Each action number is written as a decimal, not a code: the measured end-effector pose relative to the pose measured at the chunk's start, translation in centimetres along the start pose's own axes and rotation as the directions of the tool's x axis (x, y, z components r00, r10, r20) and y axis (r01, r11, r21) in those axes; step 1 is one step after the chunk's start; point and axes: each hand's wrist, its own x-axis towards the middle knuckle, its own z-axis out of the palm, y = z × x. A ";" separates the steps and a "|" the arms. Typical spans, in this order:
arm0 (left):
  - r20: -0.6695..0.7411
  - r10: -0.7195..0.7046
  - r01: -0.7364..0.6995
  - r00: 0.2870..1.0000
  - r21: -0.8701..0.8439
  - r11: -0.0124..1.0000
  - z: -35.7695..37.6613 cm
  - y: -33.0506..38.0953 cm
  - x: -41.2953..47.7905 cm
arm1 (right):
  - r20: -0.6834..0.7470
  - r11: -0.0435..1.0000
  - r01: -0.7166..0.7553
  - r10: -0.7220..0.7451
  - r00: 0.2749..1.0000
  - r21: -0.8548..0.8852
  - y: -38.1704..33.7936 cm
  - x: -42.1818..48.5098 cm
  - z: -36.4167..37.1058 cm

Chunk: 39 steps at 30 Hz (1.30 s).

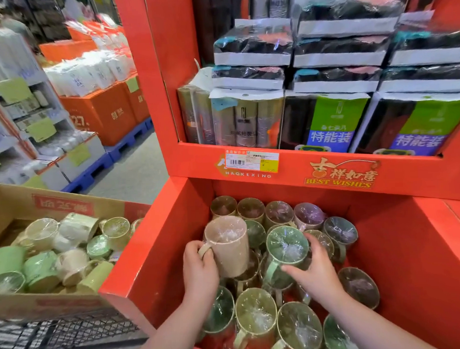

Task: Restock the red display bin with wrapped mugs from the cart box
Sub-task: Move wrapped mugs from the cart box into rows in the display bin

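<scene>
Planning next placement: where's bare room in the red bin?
Bare strip in the red bin along its right wall, beside the brown mug. Elsewhere packed: left hand holding the beige mug and right hand gripping the green mug fill the middle.

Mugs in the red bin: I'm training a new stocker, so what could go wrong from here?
1. The left hand holds the beige mug only by its handle, above the stacked mugs; it could slip and knock them.
2. The green mug gripped by the right hand seems perched on that pile, which may shift.
</scene>
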 end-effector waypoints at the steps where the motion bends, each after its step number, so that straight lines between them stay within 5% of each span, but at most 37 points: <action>1: 0.001 -0.006 0.006 1.000 -0.006 1.000 0.7 0.2 0.6 | -0.005 1.000 -0.001 0.001 1.000 0.000 0.1 0.0 0.1; 10: -0.089 -0.079 0.071 0.993 -0.093 0.993 5.6 2.0 5.3 | -0.022 1.000 -0.001 0.001 1.000 0.029 0.3 -0.1 0.9; 15: -0.124 0.002 -0.016 0.992 -0.105 0.994 7.4 1.8 8.5 | -0.040 0.998 0.020 -0.018 0.999 0.061 0.7 0.0 1.2; 23: -0.119 0.125 -0.133 0.985 -0.056 0.990 8.6 1.0 11.3 | -0.045 0.996 0.037 -0.033 0.998 0.078 0.9 -0.1 1.4; 39: 0.005 0.092 -0.092 0.996 0.096 0.991 7.7 0.1 10.7 | -0.054 0.994 0.066 -0.061 0.997 0.088 0.4 0.2 1.6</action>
